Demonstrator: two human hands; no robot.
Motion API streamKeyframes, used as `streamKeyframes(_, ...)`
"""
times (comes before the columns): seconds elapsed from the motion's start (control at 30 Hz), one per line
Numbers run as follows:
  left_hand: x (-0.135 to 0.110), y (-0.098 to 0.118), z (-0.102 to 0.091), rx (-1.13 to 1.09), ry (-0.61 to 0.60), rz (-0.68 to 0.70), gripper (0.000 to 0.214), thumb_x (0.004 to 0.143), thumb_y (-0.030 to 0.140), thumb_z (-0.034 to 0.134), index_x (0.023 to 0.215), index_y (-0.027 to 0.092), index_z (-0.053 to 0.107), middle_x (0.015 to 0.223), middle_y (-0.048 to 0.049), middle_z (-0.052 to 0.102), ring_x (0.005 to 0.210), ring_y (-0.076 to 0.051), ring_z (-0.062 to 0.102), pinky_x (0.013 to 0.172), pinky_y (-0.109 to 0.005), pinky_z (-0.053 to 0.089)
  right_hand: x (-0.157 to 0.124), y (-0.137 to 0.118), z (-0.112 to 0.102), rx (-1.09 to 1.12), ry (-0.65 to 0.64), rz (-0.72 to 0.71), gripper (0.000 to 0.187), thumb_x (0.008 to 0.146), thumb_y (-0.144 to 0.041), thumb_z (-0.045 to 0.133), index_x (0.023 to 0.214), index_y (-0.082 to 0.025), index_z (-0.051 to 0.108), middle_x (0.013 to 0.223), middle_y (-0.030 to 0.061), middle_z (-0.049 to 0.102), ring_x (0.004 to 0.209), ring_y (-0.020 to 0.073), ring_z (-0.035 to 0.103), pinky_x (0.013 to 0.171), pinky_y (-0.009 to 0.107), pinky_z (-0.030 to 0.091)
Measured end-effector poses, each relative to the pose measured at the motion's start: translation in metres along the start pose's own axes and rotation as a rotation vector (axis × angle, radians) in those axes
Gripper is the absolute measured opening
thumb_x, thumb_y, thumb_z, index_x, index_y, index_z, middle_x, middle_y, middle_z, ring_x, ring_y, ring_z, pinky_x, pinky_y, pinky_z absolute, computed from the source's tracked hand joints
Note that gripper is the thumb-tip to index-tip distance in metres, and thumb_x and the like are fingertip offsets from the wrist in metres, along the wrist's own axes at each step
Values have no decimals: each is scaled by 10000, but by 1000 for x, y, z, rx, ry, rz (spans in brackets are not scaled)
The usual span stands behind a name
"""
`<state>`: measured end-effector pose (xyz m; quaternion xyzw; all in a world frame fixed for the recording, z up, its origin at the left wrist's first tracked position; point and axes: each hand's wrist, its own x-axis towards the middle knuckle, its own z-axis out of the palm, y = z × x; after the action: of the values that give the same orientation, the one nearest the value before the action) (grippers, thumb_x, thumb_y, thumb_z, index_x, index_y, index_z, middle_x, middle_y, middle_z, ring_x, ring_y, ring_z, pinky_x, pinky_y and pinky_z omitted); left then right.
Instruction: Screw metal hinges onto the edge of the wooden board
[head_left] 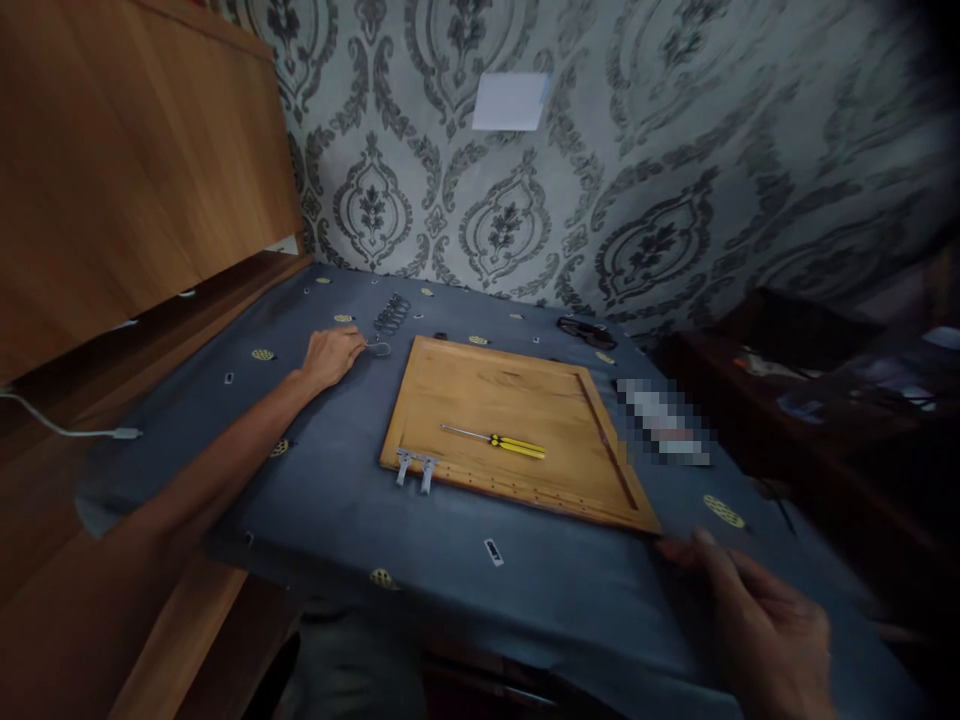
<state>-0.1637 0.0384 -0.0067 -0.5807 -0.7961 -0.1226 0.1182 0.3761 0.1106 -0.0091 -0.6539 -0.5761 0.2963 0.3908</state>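
Observation:
At the left of the table, my left hand [334, 357] is closed in a pinch on a thin wire loop [379, 349]. Just beyond it lies a row of several dark metal rings [391, 315]. A light wooden panel [517, 395] with a raised rim lies flat in the middle. On it rests a yellow and black screwdriver [514, 445]. Two small grey metal fittings [416, 470] sit at the panel's near left corner. My right hand [765, 610], somewhat blurred, has its fingers stretched toward the near right corner; whether they touch it is unclear.
A blue patterned cloth [450, 580] covers the table. Dark glasses [586, 332] lie at the back right, with a pixelated item [664, 422] nearer. At the left are a wooden cabinet [142, 150] and a white cable [82, 432]. A patterned wall [420, 160] stands behind.

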Motion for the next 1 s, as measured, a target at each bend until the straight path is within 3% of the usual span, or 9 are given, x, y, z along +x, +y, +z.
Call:
streamKeyframes(0.13, -9, 6, -5, -12, 25, 52, 319, 1056, 378, 677, 1295, 166, 672, 1294, -109, 693, 1114, -240, 707, 962, -448, 632, -14, -31, 0, 10, 40, -191, 502, 637, -768, 709, 605, -267, 718, 744, 123, 768, 891, 406, 726, 951, 590, 560)
streamKeyframes(0.2, -14, 10, -7, -27, 41, 95, 304, 1058, 375, 674, 1279, 165, 678, 1284, -107, 698, 1110, -237, 708, 963, -445, 631, -20, -62, 16, 29, -120, -314, 511, 693, -750, 740, 665, -240, 727, 833, 119, 781, 902, 345, 732, 945, 529, 568)
streamKeyframes(0.3, -23, 18, -10, -57, 65, 157, 293, 1057, 368, 676, 1260, 157, 683, 1257, -102, 705, 1099, -235, 711, 956, -444, 632, -24, -121, 74, 52, -526, -443, 391, 947, -553, 729, 1015, -168, 743, 971, 52, 756, 841, 190, 710, 832, 405, 616)
streamKeyframes(0.4, -30, 24, -11, -81, 83, 204, 268, 1061, 365, 671, 1226, 154, 691, 1217, -94, 715, 1058, -221, 716, 931, -424, 636, -22, -171, 156, 73, -810, -485, 366, 1028, -415, 693, 1305, -179, 660, 1240, 87, 710, 995, 204, 723, 852, 398, 647)
streamKeyframes(0.47, -34, 27, -11, -93, 93, 226, 254, 1063, 364, 668, 1200, 153, 695, 1178, -86, 720, 1023, -209, 718, 907, -406, 637, -22, -190, 204, 73, -913, -502, 397, 1027, -404, 695, 1353, -184, 637, 1311, 102, 684, 1076, 231, 715, 901, 434, 646)
streamKeyframes(0.53, -36, 28, -11, -107, 103, 237, 240, 1064, 362, 666, 1170, 149, 699, 1139, -77, 724, 998, -202, 717, 892, -395, 635, -21, -199, 240, 64, -996, -526, 389, 1027, -404, 695, 1346, -187, 643, 1326, 105, 680, 1105, 239, 709, 930, 451, 639)
streamKeyframes(0.63, -38, 25, -14, -136, 114, 234, 210, 1070, 345, 649, 1093, 144, 707, 1057, -60, 725, 958, -193, 710, 868, -376, 618, -17, -200, 269, 36, -1056, -552, 384, 1026, -408, 694, 1338, -188, 649, 1335, 106, 678, 1123, 243, 704, 948, 461, 633)
streamKeyframes(0.8, -37, 20, -20, -208, 134, 208, 231, 1072, 255, 556, 948, 196, 741, 986, -53, 747, 938, -197, 716, 790, -291, 521, -7, -199, 291, 24, -1087, -570, 377, 1026, -407, 696, 1329, -187, 653, 1331, 105, 680, 1118, 241, 705, 944, 456, 634)
streamKeyframes(1.0, -36, 18, -22, -297, 143, 172, 159, 1031, 258, 600, 1042, 212, 752, 1017, -51, 775, 930, -207, 726, 789, -282, 501, -10, -196, 303, 17, -1138, -559, 379, 1025, -413, 696, 1322, -180, 654, 1305, 101, 689, 1095, 236, 711, 926, 448, 638)
